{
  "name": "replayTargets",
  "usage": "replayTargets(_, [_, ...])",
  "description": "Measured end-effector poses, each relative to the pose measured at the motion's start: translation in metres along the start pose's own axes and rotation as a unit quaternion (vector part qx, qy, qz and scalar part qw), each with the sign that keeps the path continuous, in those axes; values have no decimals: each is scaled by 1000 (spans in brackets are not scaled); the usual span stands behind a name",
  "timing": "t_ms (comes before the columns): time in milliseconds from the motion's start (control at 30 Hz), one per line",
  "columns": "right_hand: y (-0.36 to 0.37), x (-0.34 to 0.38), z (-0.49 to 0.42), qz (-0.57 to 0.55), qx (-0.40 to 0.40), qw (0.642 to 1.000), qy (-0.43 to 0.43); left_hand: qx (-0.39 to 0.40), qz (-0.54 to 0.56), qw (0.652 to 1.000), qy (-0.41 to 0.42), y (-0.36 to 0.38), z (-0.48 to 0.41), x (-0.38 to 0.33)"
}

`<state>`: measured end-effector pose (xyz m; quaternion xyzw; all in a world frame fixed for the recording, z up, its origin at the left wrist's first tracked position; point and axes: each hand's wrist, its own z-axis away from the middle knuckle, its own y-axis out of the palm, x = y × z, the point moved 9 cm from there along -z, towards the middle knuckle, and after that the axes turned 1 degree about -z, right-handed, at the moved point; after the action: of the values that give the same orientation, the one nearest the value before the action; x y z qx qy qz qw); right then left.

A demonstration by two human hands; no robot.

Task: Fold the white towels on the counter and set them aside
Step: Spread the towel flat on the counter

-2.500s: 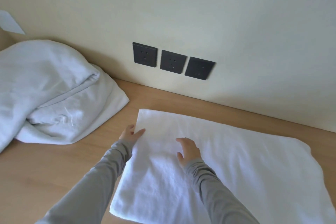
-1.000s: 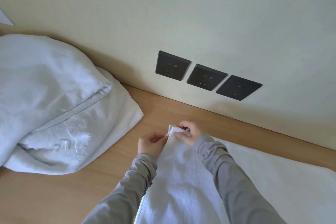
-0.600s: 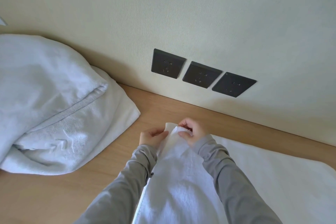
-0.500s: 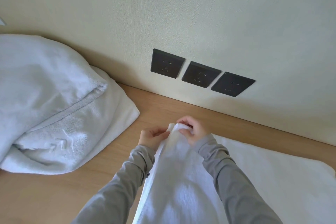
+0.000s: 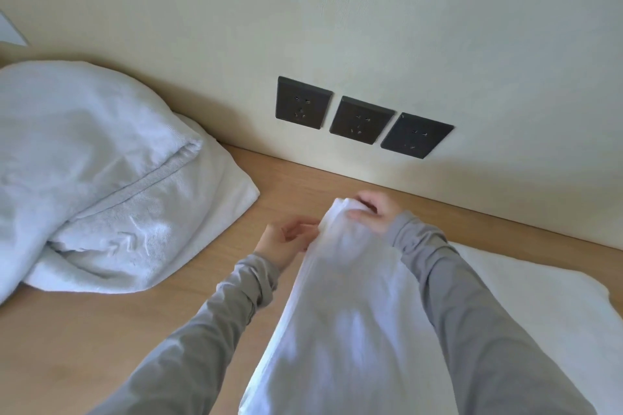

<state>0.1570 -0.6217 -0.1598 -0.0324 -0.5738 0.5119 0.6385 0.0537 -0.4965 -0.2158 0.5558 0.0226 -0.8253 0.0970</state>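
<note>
A white towel (image 5: 354, 313) lies on the wooden counter (image 5: 101, 330), its left far corner lifted off the surface between my arms. My right hand (image 5: 374, 212) pinches that raised corner at the top. My left hand (image 5: 286, 242) is at the towel's lifted left edge just below, fingers curled at the cloth; whether it grips the edge is blurred. The rest of the towel stays flat on the counter to the right (image 5: 539, 286).
A large heap of crumpled white towels (image 5: 94, 178) fills the counter's left side. Three dark wall sockets (image 5: 360, 120) sit on the cream wall just above the counter's back edge. Bare wood shows between the heap and my left arm.
Since the towel lay flat under both hands, I have gathered its far left corner and lifted it. In the last half second the corner has risen and shifted slightly right.
</note>
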Motion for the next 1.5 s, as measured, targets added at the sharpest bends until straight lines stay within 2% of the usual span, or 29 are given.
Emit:
replayTargets(133, [-44,1,19,-35,-125,991,-27,27,-38,999,-5,-6,41,26])
replayTargets(233, [-67,10,29,-45,-170,983,-49,30,-77,997,1,-10,63,42])
replayTargets(500, [-120,16,69,-68,-243,964,-85,-60,-228,972,-15,-26,94,50])
replayTargets(667, [-153,14,92,-97,-308,942,-88,-157,-231,958,70,-28,107,11])
replayTargets(833, [-191,14,120,-124,-360,919,-103,-209,-294,911,199,-13,122,-38])
replayTargets(1033, [-224,19,153,-154,-387,901,-125,-187,-314,904,220,-10,119,-58])
replayTargets(1133, [-232,25,166,-154,-396,897,-126,-201,-338,894,215,-14,118,-80])
replayTargets(1233, [-257,27,187,-167,-442,871,-135,-213,-364,864,277,-13,122,-142])
replayTargets(1367, [-295,26,226,-175,-513,828,-142,-175,-460,769,407,19,149,-251])
replayTargets(1500, [-349,31,274,-216,-579,769,-166,-158,-490,648,562,59,190,-372])
